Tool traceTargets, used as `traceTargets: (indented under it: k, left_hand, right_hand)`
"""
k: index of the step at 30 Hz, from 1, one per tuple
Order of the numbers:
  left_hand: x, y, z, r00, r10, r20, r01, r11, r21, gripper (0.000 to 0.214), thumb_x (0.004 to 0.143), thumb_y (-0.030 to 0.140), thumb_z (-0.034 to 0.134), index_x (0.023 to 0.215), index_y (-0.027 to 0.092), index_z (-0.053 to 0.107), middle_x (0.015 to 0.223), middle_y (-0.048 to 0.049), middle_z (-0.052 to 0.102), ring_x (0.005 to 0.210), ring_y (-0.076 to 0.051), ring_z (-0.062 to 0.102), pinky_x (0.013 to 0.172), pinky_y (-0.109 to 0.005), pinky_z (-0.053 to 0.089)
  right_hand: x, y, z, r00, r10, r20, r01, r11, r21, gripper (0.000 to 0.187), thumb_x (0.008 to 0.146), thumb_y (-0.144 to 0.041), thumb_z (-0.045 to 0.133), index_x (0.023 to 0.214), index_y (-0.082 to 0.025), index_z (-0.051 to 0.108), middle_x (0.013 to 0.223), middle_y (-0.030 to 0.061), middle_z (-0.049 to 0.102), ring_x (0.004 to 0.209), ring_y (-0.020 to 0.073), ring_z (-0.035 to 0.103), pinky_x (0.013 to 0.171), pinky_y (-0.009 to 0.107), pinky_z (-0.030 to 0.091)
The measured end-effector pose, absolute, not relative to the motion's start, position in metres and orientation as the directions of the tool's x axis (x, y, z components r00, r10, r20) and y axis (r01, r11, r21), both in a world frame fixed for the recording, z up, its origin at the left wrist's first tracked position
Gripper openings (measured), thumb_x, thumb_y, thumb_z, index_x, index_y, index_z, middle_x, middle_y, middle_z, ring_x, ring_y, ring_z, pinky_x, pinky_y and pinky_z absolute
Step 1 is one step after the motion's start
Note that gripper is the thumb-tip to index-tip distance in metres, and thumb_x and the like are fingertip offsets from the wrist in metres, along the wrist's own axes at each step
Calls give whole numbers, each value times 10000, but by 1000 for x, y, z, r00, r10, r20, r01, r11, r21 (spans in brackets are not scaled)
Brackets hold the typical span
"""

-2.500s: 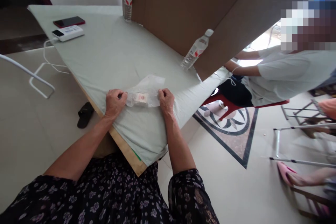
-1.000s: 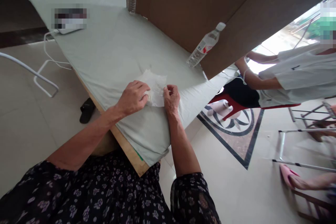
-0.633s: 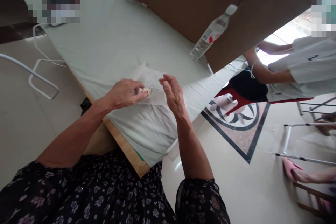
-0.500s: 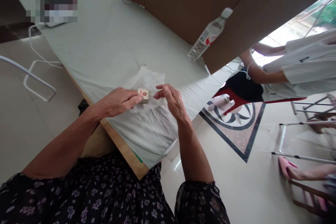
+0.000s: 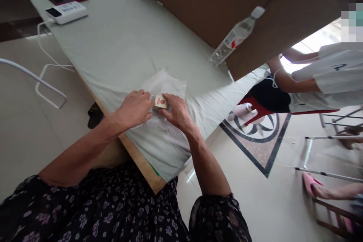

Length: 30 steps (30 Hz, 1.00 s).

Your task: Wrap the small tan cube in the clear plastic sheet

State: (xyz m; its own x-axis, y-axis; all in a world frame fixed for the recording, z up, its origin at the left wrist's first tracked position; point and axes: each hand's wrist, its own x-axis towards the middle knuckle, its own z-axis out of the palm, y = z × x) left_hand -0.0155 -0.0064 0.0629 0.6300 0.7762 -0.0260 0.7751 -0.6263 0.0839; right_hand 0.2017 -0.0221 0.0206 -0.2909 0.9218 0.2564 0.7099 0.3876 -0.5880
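On the table [image 5: 113, 41], mid-frame, the right hand [image 5: 178, 111] straddles the small box's [image 5: 160, 101] right end, left hand [image 5: 132, 110] just beside; whether fingers grip, unclear.

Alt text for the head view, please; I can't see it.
Left hand and right hand flank a small printed box over a crumpled translucent sheet on a cloth-covered table. Bottles stand beside a brown panel.

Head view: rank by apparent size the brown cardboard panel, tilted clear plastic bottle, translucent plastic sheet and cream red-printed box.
1. Cardboard panel
2. Plastic sheet and tilted bottle: unsure; left hand and right hand partly cover the sheet
3. Cream box
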Motion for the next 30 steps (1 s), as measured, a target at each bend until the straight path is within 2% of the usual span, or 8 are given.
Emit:
traceTargets:
  k: [8, 10, 13, 16, 18, 22, 25, 30]
  left_hand:
    - [-13, 6, 36, 661, 750, 28, 730, -651, 207, 371, 752, 456, 846, 991, 196, 732, 1199, -156, 680, 1162, -372, 617, 970, -438, 504]
    - [-15, 9, 31, 638, 769, 42, 741, -628, 236, 417, 742, 476, 853, 1031, 202, 729, 1216, -150, 681, 1172, -373, 616, 986, -439, 492]
    - [-16, 14, 29, 623, 782, 25, 757, -610, 233, 500, 723, 494, 873, 1101, 201, 725, 1277, -152, 678, 1225, -389, 604, 1023, -453, 474]
    - [-18, 19, 34, 628, 778, 3, 761, -614, 211, 576, 728, 508, 874, 1190, 206, 708, 1353, -153, 660, 1284, -391, 586, 1072, -462, 449]
    - [-20, 23, 39, 634, 773, -27, 763, -619, 183, 606, 772, 521, 838, 1268, 211, 680, 1413, -151, 637, 1326, -379, 571, 1094, -456, 438]
    - [-27, 29, 47, 604, 789, -115, 797, -591, 128, 665, 841, 535, 775, 1384, 181, 624, 1542, -167, 564, 1438, -380, 506, 1139, -465, 420]
    - [-34, 29, 46, 590, 800, -112, 806, -575, 140, 646, 840, 521, 778, 1379, 195, 633, 1573, -152, 553, 1474, -382, 486, 1172, -480, 405]
    - [-27, 23, 43, 501, 859, 103, 816, -509, 275, 402, 928, 378, 673, 1260, 153, 696, 1442, -176, 660, 1378, -374, 584, 1138, -509, 452]
  right_hand:
    - [295, -5, 14, 217, 897, 385, 784, 74, -617, 475, 847, -461, 684, 1271, -248, 654, 1196, 98, 750, 1042, 276, 675, 991, 523, 534]
    - [320, 1, 8, 278, 906, 318, 802, -37, -596, 476, 814, -450, 684, 1228, -218, 666, 1136, 117, 751, 1021, 299, 674, 972, 556, 533]
    - [329, -1, 4, 330, 883, 333, 847, -121, -518, 561, 786, -439, 710, 1287, -195, 648, 1295, 180, 702, 1184, 370, 636, 1040, 640, 479]
    - [303, -14, 13, 248, 852, 461, 889, -12, -457, 532, 888, -444, 658, 1372, -228, 608, 1475, 176, 607, 1371, 375, 548, 1126, 650, 425]
    - [275, -20, 21, 57, 889, 455, 891, 161, -425, 472, 949, -445, 622, 1382, -256, 608, 1486, 142, 611, 1414, 346, 533, 1176, 619, 403]
    - [231, -22, 28, -263, 946, 189, 860, 319, -399, 650, 932, -519, 695, 1493, -223, 552, 1584, 163, 552, 1483, 361, 491, 1221, 585, 384]
    - [224, -20, 23, -325, 946, 11, 867, 303, -395, 794, 857, -548, 788, 1516, -177, 545, 1639, 189, 491, 1532, 384, 439, 1252, 575, 361]
    - [230, -21, 13, -318, 948, -8, 864, 287, -413, 859, 842, -597, 784, 1559, -210, 510, 1692, 166, 428, 1572, 395, 383, 1269, 608, 324]
